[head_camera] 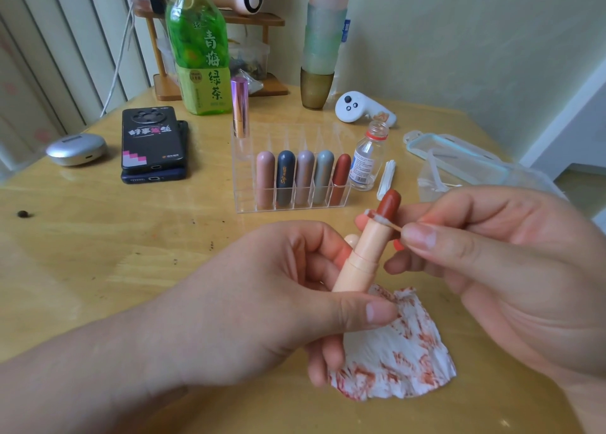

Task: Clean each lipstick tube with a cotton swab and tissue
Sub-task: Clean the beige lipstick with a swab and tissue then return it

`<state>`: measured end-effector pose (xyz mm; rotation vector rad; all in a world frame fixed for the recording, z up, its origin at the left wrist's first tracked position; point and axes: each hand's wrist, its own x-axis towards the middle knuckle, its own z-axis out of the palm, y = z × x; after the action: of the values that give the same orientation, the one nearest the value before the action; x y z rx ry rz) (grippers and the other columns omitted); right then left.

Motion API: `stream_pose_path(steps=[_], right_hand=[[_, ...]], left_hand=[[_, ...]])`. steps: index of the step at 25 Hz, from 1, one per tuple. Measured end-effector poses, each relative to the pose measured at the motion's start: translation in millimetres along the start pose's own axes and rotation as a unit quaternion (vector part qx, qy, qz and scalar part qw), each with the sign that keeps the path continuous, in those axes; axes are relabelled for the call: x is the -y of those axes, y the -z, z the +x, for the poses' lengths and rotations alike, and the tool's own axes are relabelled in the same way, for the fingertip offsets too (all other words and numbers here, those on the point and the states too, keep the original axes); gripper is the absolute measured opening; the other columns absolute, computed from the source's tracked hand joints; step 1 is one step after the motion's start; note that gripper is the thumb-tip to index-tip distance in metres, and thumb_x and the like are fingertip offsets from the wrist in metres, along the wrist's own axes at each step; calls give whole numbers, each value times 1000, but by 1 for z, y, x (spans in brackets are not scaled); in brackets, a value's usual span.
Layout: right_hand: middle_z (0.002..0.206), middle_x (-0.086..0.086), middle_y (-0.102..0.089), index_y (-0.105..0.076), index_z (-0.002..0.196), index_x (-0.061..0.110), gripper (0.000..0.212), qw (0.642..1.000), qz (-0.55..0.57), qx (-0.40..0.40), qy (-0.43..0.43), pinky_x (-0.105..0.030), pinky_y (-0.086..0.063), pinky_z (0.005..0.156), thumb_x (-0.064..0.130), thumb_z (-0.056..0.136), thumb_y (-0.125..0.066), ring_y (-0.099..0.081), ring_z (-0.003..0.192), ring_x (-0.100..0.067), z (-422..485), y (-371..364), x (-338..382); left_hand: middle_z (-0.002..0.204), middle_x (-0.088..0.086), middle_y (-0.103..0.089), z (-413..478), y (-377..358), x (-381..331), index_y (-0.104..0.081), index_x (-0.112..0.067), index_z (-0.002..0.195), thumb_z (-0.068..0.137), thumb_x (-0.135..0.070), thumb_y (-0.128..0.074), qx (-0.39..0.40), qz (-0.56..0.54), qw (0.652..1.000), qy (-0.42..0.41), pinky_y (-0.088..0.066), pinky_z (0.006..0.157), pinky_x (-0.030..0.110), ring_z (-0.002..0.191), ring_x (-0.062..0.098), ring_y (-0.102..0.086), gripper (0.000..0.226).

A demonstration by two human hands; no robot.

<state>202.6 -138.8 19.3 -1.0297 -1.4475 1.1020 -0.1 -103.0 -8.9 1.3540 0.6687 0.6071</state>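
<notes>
Head view, centre frame: the left hand wraps fingers and thumb round the lower barrel of the peach lipstick tube, tilted toward upper right. The right hand pinches a cotton swab, its tip touching the tube's rim beneath the red stick. The tube looks light, rigid and smooth, best gripped by the barrel, while the stick is probably soft and easily dented. A stained tissue sits just below.

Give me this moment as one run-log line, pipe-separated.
left hand: grips peach lipstick tube, red bullet extended | right hand: pinches cotton swab, tip at tube rim | stained tissue: beneath left hand | phase: swabbing
</notes>
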Motion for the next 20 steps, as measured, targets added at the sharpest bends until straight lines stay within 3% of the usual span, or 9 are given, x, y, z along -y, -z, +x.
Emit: stream_pose_path(steps=[8, 12, 16, 20], right_hand=[[98, -15, -76, -74, 71, 7, 9, 1000, 0, 15, -8, -32, -57, 74, 15, 70, -70, -72, 94, -35, -2, 2, -2], [97, -11, -77, -75, 70, 11, 8, 1000, -14, 4, -4, -30, -56, 70, 18, 67, -71, -73, 80, -28, -1, 3, 0], [95, -9, -76, -77, 75, 16, 11, 999, -39, 0, -11, -33, -53, 71, 25, 70, -73, -71, 82, -26, 4, 14, 0], [64, -16, -48, -73, 74, 12, 19, 990, -86, -108, -17, -32, -27, 51, 30, 72, -75, -37, 50, -16, 12, 39, 2]], left_hand=[[64, 21, -58, 0, 0, 3, -54, -14, 84, 59, -27, -92, -23, 34, 999, 13, -49, 44, 31, 41, 27, -52, 48], [60, 22, -63, 0, -1, 4, -57, -4, 93, 71, -25, -86, -18, -3, 1000, 13, -51, 48, 35, 43, 29, -59, 42], [81, 22, -68, 5, 2, 5, -64, 9, 89, 77, -21, -73, -19, -135, 990, -32, -58, 52, 34, 54, 28, -65, 34], [70, 8, -59, 9, 12, 11, -71, 3, 88, 72, -32, -79, -109, -118, 984, -75, -45, 46, 26, 55, 16, -50, 39]])
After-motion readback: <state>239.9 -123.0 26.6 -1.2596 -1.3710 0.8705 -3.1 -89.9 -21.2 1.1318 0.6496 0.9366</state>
